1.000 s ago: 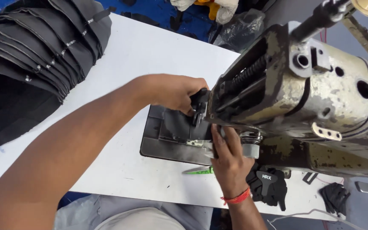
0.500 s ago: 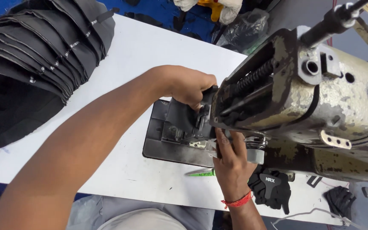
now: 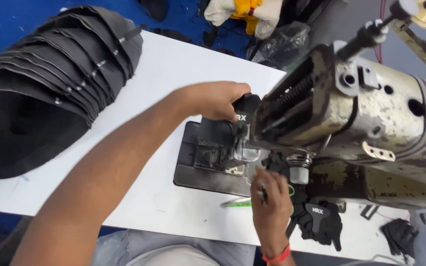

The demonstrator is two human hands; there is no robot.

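The black cloth piece (image 3: 242, 116) sits under the front end of the big old sewing machine (image 3: 371, 123), right by the needle part. The left hand (image 3: 215, 101) is on top of it, and its fingers (image 3: 232, 98) are curled down over the piece, holding it. The left arm comes in across the white worktop (image 3: 173, 74) from the lower left.

The right hand (image 3: 272, 207) is just below the machine's front. Its fingers (image 3: 265, 184) are pinched shut on a small green snipping tool (image 3: 240, 202), whose pointed tip pokes out to the left over the worktop. A red band (image 3: 278, 257) goes around that wrist.

Under the needle is a dark metal plate (image 3: 208, 167) set into the worktop. Beside the right hand lies a little heap of more black cloth pieces (image 3: 319, 219). Far to the left is a big stack of black curved pieces (image 3: 45, 88), fanned out like a row of pages. At the top, past the worktop, lie some white and yellow gloves (image 3: 242, 12).
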